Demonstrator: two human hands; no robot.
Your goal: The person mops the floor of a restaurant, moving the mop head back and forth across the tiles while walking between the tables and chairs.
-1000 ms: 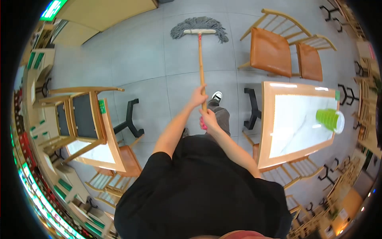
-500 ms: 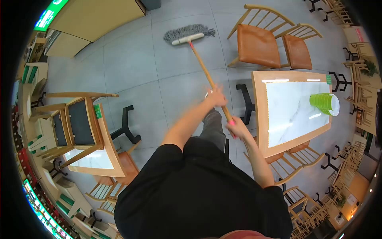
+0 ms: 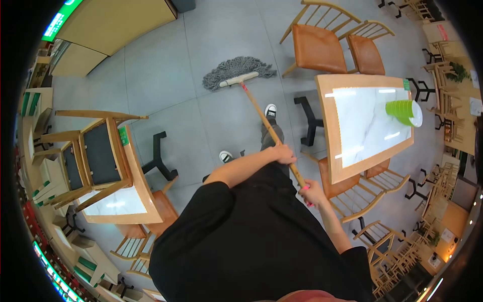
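A mop (image 3: 260, 111) with a long wooden handle slants from my body out to the floor ahead. Its grey string head (image 3: 240, 69) lies spread on the tiles, fixed to a pale crossbar. Partway down the handle, my left hand (image 3: 284, 153) is wrapped round the wood. My right hand (image 3: 312, 193) grips near the top end, by the pink bands. Both sets of fingers are closed on the handle. My two shoes, dark with white toes, show on the floor behind the mop head.
To the right stands a marble-topped table (image 3: 326, 126) bearing stacked green cups (image 3: 402, 111). Brown-seated chairs (image 3: 319, 49) are beyond it. On the left, upturned chairs (image 3: 103, 153) rest on another table (image 3: 146, 191). A beige counter (image 3: 110, 25) stands at the far left; black table legs (image 3: 309, 121) reach the floor.
The mop head has come nearer to me, its strings fanning out on the far side. Both hands have drawn back toward my body and slightly right, still on the handle. My shoes have come into view.
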